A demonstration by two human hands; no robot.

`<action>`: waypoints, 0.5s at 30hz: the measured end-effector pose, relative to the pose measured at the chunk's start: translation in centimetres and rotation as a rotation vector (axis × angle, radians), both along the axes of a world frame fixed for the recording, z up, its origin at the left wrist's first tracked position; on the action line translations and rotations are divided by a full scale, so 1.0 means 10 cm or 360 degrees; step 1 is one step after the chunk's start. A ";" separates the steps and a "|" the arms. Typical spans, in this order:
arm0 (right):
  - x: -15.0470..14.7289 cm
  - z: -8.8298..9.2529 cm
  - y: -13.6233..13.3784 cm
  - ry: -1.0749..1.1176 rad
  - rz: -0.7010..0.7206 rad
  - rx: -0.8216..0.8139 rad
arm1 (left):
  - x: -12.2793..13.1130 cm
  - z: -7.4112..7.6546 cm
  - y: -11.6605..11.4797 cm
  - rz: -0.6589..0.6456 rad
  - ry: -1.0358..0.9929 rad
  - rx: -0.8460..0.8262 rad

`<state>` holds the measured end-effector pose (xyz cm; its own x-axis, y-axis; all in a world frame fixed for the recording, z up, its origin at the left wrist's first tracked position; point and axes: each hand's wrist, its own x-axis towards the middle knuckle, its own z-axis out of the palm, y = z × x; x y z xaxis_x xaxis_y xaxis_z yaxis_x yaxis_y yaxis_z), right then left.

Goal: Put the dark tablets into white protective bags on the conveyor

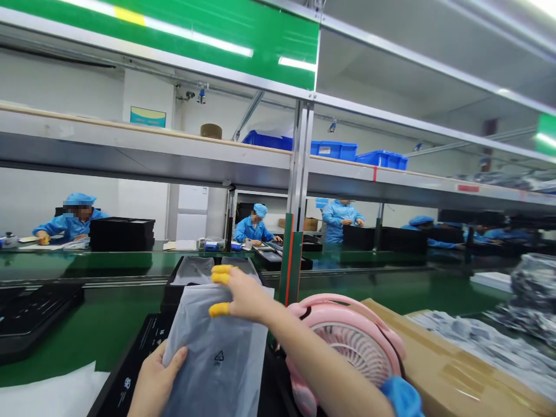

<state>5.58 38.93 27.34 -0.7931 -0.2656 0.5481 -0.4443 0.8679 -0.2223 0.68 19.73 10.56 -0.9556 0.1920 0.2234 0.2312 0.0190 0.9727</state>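
The translucent plastic bag (217,353), at lower centre of the frame, looks light, limp and slippery, probably best held by its edges as it is now. The left hand (155,379) pinches its lower left edge; the right hand (241,292), with yellow finger cots (219,310), grips its top. Beneath it lie black trays (139,353) on the green bench (108,324); a pink fan (351,341) stands to the right.

The green workbench (108,324) carries black trays (35,313) at the left, a white sheet (52,397) at the near left corner and a pink fan (351,341) near the middle. At the right lie a brown cardboard box (456,370) and piles of small bagged parts (486,341).
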 end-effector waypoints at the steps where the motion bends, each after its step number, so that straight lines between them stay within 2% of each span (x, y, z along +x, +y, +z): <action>1: -0.04 -0.04 -0.15 -0.0016 -0.0036 -0.0005 | 0.03 -0.01 0.05 0.0004 0.0016 0.0018; 4: -0.09 -0.12 -0.37 0.0040 -0.0111 -0.0114 | 0.12 -0.04 0.21 0.0043 0.0109 0.0062; 8: -0.07 -0.15 -0.35 -0.0097 -0.0092 -0.0247 | 0.22 -0.06 0.34 0.0119 0.0118 0.0074; 10: -0.14 -0.14 -0.31 -0.0248 -0.0066 -0.0297 | 0.24 -0.04 0.38 0.0079 0.0093 0.0056; 12: -0.28 -0.10 -0.26 -0.0334 -0.0086 -0.0355 | 0.24 0.01 0.42 -0.0025 0.0059 0.0031; 15: -0.54 0.09 -0.10 -0.0150 -0.0340 -0.0555 | 0.23 0.07 0.53 -0.0160 -0.0041 0.0014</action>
<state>0.21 37.95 28.22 -0.8612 0.0991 0.4986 -0.2261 0.8037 -0.5504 2.97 25.01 11.26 -0.9371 0.2852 0.2012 0.2065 -0.0116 0.9784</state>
